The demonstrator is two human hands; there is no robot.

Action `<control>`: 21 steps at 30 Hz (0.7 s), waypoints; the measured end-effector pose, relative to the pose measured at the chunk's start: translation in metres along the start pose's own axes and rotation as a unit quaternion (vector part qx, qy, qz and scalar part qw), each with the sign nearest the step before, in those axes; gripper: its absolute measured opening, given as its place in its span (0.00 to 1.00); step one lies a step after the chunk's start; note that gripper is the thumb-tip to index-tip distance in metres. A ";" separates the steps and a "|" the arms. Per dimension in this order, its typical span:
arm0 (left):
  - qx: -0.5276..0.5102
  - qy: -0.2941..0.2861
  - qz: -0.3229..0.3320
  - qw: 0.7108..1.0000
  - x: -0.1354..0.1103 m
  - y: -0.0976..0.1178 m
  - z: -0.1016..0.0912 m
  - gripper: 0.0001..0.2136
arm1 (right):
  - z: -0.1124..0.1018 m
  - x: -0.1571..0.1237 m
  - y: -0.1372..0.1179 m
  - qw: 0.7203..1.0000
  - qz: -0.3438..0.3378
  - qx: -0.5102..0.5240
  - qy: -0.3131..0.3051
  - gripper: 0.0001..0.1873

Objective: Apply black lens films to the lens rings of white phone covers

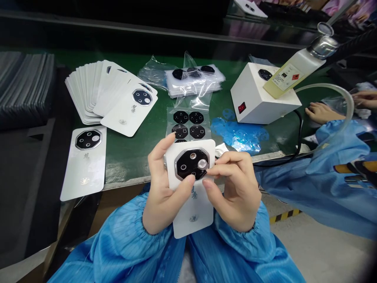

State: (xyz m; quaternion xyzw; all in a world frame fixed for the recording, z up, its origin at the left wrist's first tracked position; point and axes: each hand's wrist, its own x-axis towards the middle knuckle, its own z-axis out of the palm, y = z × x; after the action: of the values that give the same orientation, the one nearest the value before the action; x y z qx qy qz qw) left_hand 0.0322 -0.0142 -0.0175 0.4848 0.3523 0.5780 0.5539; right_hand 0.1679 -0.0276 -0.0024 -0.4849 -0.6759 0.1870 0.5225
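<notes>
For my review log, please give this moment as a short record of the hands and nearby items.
Left hand: holds a white rectangular card bearing a black octagonal lens plate.
Right hand: fingers touch the plate beside a round silver ring.
Nearby: fanned stack of white cards; white box with red switch.
Co-worker's hand: right of the box.

You're seeing a white card [193,210] carrying a black lens plate [188,163] edged in silver — your blue sleeves [123,243] are showing fine pinstripes against the green table [132,157].
</notes>
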 end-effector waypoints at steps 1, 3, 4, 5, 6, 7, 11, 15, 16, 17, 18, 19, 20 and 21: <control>0.020 0.002 0.020 1.000 -0.001 0.000 0.000 0.32 | 0.000 0.000 0.000 1.000 0.001 0.001 0.002 0.08; 0.049 0.011 0.052 0.997 -0.002 0.000 0.001 0.32 | 0.000 0.000 0.000 1.000 0.004 0.001 0.010 0.07; 0.058 0.017 0.058 0.997 -0.002 0.000 0.002 0.32 | 0.001 0.001 0.000 1.000 0.004 0.002 0.014 0.07; 0.066 0.023 0.059 0.996 -0.003 0.001 0.003 0.32 | 0.001 0.001 0.000 1.000 0.006 0.004 0.016 0.08; 0.076 0.033 0.059 0.995 -0.003 0.001 0.004 0.32 | 0.002 0.001 0.000 1.000 0.007 0.008 0.018 0.08; 0.087 0.041 0.060 0.994 -0.004 0.002 0.005 0.32 | 0.002 0.001 0.000 1.000 0.010 0.013 0.020 0.08; 0.155 0.056 0.117 0.979 -0.004 0.002 0.006 0.31 | 0.001 0.001 0.001 0.999 0.023 0.026 0.019 0.07; 0.220 0.073 0.162 0.959 -0.002 0.002 0.005 0.29 | 0.001 0.001 0.001 1.000 0.006 0.012 0.022 0.06; 0.224 0.078 0.165 0.957 -0.001 0.002 0.005 0.29 | 0.001 0.001 0.000 1.000 0.002 0.009 0.023 0.06; 0.224 0.082 0.164 0.957 -0.001 0.002 0.005 0.29 | 0.001 0.001 0.000 1.000 -0.002 0.008 0.026 0.06; 0.221 0.084 0.165 0.958 -0.001 0.002 0.005 0.29 | 0.001 0.001 0.000 1.000 -0.007 0.009 0.028 0.06; 0.213 0.086 0.162 0.960 -0.001 0.002 0.005 0.29 | 0.002 0.001 0.000 0.999 -0.013 0.011 0.029 0.07; 0.203 0.089 0.157 0.962 -0.001 0.002 0.006 0.29 | 0.002 0.001 0.001 0.999 -0.022 0.013 0.032 0.07; 0.196 0.093 0.149 0.965 -0.001 0.002 0.006 0.29 | 0.003 0.000 0.001 0.999 -0.032 0.015 0.037 0.07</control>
State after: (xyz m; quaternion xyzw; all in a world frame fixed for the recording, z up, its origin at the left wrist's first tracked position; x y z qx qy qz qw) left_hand 0.0376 -0.0161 -0.0140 0.5750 0.4327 0.6160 0.3205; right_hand 0.1662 -0.0259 -0.0041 -0.4621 -0.6683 0.1618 0.5601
